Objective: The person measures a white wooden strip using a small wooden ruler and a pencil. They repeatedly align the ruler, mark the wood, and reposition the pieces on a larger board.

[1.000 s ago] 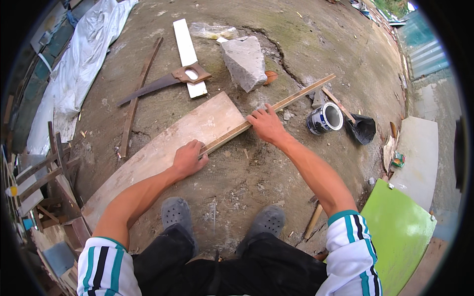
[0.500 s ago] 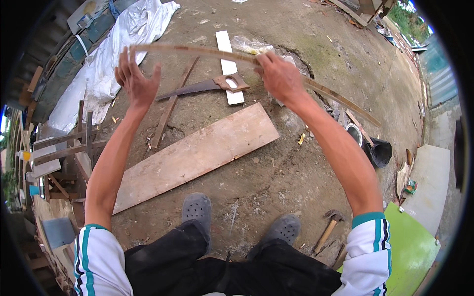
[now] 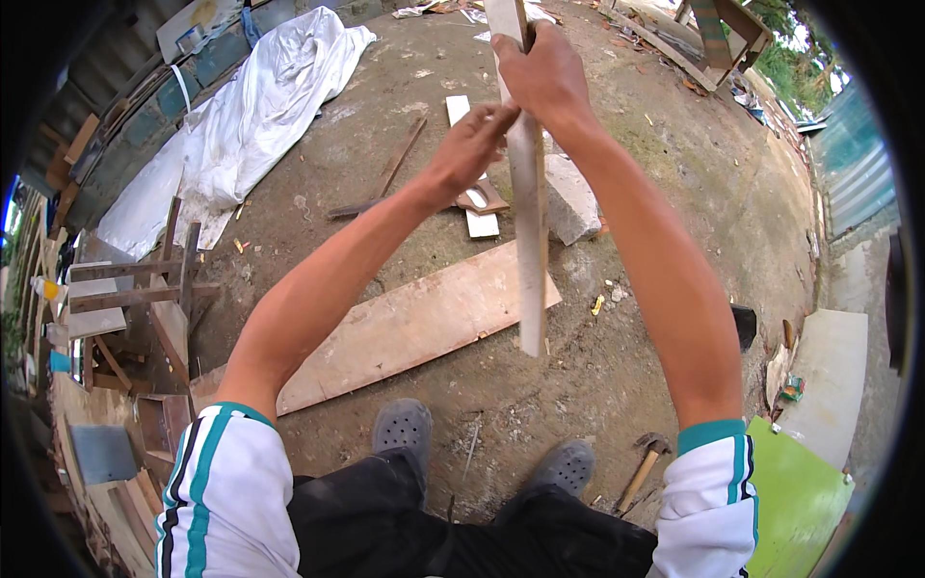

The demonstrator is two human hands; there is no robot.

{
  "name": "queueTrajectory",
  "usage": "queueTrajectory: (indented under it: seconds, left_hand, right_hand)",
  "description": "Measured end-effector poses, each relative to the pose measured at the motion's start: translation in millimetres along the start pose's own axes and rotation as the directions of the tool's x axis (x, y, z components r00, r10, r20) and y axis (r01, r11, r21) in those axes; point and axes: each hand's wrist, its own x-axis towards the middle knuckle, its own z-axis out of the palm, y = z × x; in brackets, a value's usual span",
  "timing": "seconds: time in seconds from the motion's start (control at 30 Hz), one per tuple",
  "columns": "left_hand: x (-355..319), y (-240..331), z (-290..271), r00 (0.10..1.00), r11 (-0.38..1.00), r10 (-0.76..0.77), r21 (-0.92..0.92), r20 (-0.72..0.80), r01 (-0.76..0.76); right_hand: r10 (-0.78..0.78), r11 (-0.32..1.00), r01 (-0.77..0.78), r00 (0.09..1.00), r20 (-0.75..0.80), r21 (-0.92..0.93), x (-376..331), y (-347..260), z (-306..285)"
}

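Note:
A long narrow wooden strip (image 3: 530, 241) stands on end in front of me, its upper end running past the top of the view. My right hand (image 3: 544, 82) is closed around its upper part. Just left of it, my left hand (image 3: 474, 149) reaches to the strip's edge with loosely stretched fingers, its fingertips close to my right hand. Behind my left hand lies a handsaw (image 3: 491, 197), only its brown handle and part of the blade showing. The saw handle rests over a white board (image 3: 482, 223). Below, a wide plank (image 3: 405, 332) lies slanted across the ground.
A grey block (image 3: 570, 197) sits behind the strip. By my right shoe (image 3: 564, 467) lies a hammer (image 3: 641, 472). White sheeting (image 3: 241, 135) covers the far left, above scrap wood (image 3: 145, 299). A green panel (image 3: 795, 501) leans at lower right; another thin stick (image 3: 405, 154) lies beyond my left forearm.
The strip has swung from crosswise to upright, pointing away from me. My right hand has risen with it, and my left hand has come across to the right, beside it.

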Motion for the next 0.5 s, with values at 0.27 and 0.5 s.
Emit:
queueTrajectory:
  seconds: [0.27,0.5]
  left_hand:
    - [-26,-16,-4,0.966,0.952,-0.216,0.190,-0.144,0.242]
    - [-70,-88,-97,0.942,0.754,-0.254,0.566,-0.218,0.334]
  right_hand:
    - [0.306,0.760,-0.377,0.926,0.220,0.530,-31,78,38]
    - [0.308,0.949,-0.239,0.837,0.452,-0.204,-106,195,97]
